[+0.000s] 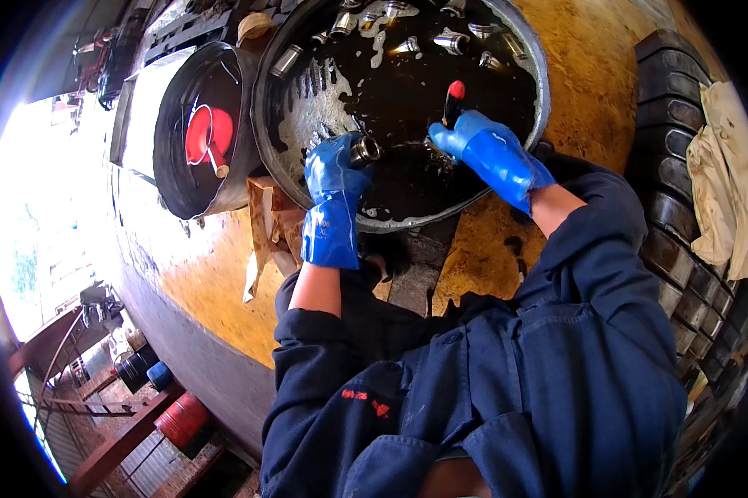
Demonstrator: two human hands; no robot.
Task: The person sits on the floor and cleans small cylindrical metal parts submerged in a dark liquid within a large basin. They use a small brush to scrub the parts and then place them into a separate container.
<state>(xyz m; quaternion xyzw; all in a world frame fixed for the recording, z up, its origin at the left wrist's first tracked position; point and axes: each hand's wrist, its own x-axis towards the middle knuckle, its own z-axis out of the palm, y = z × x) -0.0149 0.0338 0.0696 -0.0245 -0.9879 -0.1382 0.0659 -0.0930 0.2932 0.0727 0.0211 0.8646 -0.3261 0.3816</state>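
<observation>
At left, a dark tub (175,170) holds a red scoop (210,133) — at right, a beige cloth (723,178) lies on dark blocks (669,124); lower left, a red drum (183,423).

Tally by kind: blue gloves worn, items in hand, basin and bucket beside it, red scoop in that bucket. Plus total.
Blue gloves (left hand, right hand): 2
In hand (metal cylinder, red-tipped tool): 2
Containers (basin, bucket): 2
Red scoop: 1
Total: 7

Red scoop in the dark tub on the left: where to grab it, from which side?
Probably the slim handle of the red scoop, from the person's side: it slants that way, toward the near rim of the dark tub. The left hand is nearer but holds a metal cylinder.
</observation>
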